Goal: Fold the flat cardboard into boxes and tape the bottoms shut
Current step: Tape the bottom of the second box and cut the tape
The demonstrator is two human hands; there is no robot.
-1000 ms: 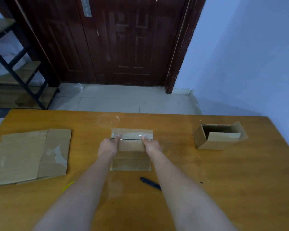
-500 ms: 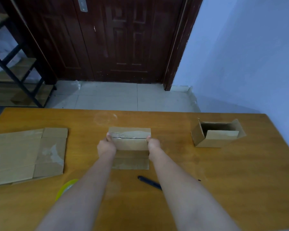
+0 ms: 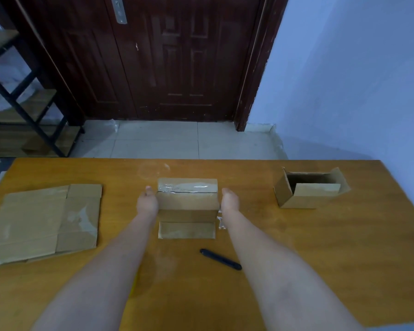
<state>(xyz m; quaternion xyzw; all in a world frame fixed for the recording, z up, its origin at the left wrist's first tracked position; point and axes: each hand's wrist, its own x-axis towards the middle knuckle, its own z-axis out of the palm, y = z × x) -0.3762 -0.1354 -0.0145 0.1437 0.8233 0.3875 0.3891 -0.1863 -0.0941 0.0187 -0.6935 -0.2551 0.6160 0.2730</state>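
Standing in the middle of the wooden tabletop (image 3: 296,259) is a small cardboard box (image 3: 188,206) with its bottom turned up, and a strip of clear tape (image 3: 189,187) runs along the seam of the closed flaps. The left hand (image 3: 147,203) lies against the left side of this box and the right hand (image 3: 230,201) against the right side, so the box is between the two hands. The fingers of both hands point forward and look rather straight, pressing the sides; I cannot see that any finger curls around the cardboard. One flap of the box lies flat on the tabletop toward the person, and a loose end of tape hangs just beside the right wrist. To the left, well apart from the hands, a stack of flat cardboard (image 3: 43,223) lies on the tabletop, with some old tape shining on it. To the right stands a finished box (image 3: 308,189) with its top flaps open; its inside is dark and I cannot tell if anything is in it. A dark pen-like tool (image 3: 220,259) lies on the tabletop between the forearms, near the right one. Something yellow (image 3: 134,285) shows a little beside the left forearm.
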